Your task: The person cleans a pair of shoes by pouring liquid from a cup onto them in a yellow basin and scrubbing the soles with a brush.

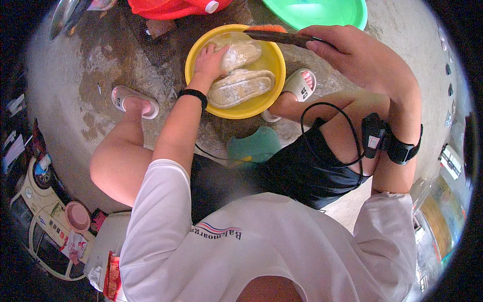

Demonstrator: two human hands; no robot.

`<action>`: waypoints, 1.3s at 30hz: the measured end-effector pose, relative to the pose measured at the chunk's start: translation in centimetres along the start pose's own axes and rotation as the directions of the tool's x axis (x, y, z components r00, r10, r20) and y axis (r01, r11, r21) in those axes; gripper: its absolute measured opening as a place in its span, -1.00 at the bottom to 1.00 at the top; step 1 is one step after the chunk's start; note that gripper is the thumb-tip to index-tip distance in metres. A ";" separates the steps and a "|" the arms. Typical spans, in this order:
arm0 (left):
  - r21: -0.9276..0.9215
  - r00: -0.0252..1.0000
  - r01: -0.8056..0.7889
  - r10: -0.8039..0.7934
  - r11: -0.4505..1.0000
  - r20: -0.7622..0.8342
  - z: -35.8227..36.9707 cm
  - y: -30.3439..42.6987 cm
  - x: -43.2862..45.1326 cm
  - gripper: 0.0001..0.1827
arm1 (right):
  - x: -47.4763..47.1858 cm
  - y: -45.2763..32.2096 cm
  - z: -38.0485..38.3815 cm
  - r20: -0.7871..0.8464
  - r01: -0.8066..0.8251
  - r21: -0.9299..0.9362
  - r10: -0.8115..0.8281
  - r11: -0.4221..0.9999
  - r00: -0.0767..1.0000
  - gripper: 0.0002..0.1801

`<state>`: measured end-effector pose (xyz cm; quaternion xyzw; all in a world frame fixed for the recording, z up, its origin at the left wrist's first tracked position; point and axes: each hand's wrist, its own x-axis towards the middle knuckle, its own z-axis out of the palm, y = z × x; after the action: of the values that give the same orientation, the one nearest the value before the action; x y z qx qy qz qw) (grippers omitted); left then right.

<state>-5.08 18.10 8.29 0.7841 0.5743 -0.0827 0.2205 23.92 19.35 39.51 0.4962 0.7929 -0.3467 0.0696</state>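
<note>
In front of me, a yellow plastic basin (280, 81) on the floor holds water and a pair of pale shoes. The nearer shoe (241, 88) lies with its sole up and has whitish suds on it. Against the left end of the farther shoe (243, 56), also streaked with white, my left hand (209, 62) grips with fingers and thumb spread. My right hand (332, 41) is closed around the dark handle of a scrubbing brush (269, 34). The brush is over the basin's far right rim, its orange bristles facing away from me.
A green basin (320, 13) and a red plastic container (169, 8) stand beyond the yellow one. My slippered feet flank the basin on the wet concrete floor (75, 75). Beneath me is a green plastic object (253, 145). A black cable (305, 109) loops by my right arm.
</note>
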 end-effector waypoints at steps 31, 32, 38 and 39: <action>-0.047 1.000 -0.005 0.005 0.999 -0.002 0.6 -0.6 0.4 0.04 | 0.0 0.5 0.2 0.013 0.019 0.015 -0.019 1.000 1.000 -0.61; -0.047 1.000 -0.013 0.013 0.999 -0.013 0.7 -0.7 0.4 0.04 | 0.0 0.5 0.2 0.013 0.019 0.015 -0.019 1.000 1.000 -0.61; -0.067 0.999 -0.026 0.024 0.997 -0.034 0.8 -0.9 0.4 0.05 | 0.0 0.4 0.1 -0.015 0.041 0.029 -0.040 0.999 0.999 -0.63; -0.061 1.000 -0.012 0.011 0.998 -0.018 0.6 -0.8 0.4 0.05 | 0.0 0.3 0.1 -0.014 0.043 0.017 -0.043 0.999 0.999 -0.63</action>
<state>-5.62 18.41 7.44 0.7810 0.5739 -0.0571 0.2397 24.15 19.35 39.31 0.4819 0.8010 -0.3514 0.0525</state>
